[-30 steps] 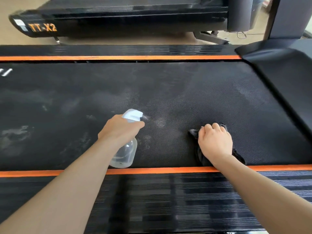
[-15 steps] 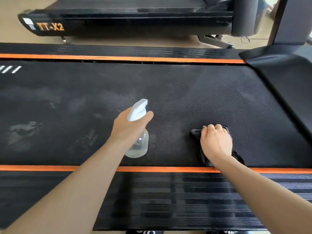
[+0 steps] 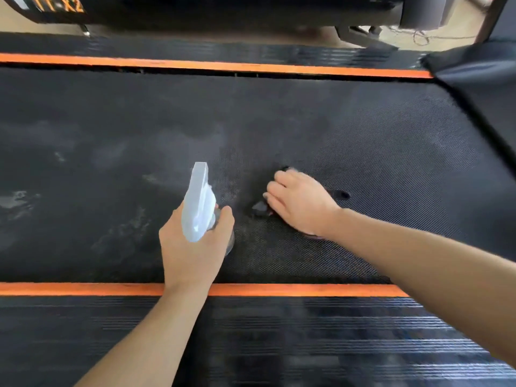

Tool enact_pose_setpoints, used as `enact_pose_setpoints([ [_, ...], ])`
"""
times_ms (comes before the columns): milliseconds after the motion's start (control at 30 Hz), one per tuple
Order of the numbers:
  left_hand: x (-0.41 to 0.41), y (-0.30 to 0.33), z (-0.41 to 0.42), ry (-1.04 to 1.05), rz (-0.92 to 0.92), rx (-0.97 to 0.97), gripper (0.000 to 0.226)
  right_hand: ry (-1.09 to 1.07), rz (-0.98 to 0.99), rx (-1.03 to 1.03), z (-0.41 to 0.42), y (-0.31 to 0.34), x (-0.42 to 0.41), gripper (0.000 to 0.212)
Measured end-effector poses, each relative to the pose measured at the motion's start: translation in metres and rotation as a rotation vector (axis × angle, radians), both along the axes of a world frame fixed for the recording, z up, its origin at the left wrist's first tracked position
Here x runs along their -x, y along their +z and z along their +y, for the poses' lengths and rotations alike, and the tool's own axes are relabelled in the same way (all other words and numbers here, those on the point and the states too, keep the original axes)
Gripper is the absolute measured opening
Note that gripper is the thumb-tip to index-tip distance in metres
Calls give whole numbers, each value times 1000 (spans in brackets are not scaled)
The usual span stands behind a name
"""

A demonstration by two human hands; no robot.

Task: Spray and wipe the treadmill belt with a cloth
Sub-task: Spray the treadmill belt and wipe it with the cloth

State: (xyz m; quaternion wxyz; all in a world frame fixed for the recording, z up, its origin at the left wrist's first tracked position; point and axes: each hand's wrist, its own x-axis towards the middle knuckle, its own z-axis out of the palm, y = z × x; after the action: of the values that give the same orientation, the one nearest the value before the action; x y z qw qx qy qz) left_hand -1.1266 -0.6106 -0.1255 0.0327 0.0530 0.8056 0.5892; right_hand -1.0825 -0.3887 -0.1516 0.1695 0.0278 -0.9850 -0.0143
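right hand (image 3: 300,203): slid the dark cloth (image 3: 261,208) leftward along the belt (image 3: 391,152) | left hand (image 3: 192,247): tipped the spray bottle (image 3: 198,202) upright, nozzle now pointing away

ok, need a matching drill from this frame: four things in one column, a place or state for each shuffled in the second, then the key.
Things
1. spray bottle
2. dark cloth
3. orange side strip
4. TT-X2 lettering

Places or states
A. runs along the near edge of the treadmill belt
B. pressed onto the belt under the right hand
C. top left, on the second treadmill behind
D. gripped by the left hand, nozzle pointing away from the person

Pairs: 1-D, 2-B, 3-A, 4-C
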Motion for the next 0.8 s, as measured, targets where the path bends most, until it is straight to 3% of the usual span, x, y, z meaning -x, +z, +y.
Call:
enact_pose_setpoints([
  [67, 0, -1, -1, -3, 36, -5, 24, -335, -5, -34, 42, 5, 27, 28],
  [133, -1, -1, 0, -31, 54, -13, 23, -685, -52, 59, 73, 5, 42, 37],
  [200, 1, -2, -2, -47, 45, -25, 19, -759, -69, 98, 61, 6, 48, 40],
  [367, -1, 4, -1, -47, 31, -54, 20, -280, -178, 154, -53, 12, -17, 28],
  [467, -2, 5, -2, -48, 49, -47, 24, 26, -213, 234, -69, 12, -46, 31],
  [567, -1, 3, 1, -31, 64, -32, 28, 192, -259, -28, -31, 12, -11, 31],
  [633, -1, 1, 1, -34, 53, -38, 23, -102, -199, -181, 9, 9, 31, 31],
  [733, 1, 1, 0, -68, 64, -59, 21, -664, -98, 48, 62, 7, 64, 38],
  [800, 2, 0, -1, -85, 69, -44, 23, -688, -59, 125, 45, 3, 64, 38],
])
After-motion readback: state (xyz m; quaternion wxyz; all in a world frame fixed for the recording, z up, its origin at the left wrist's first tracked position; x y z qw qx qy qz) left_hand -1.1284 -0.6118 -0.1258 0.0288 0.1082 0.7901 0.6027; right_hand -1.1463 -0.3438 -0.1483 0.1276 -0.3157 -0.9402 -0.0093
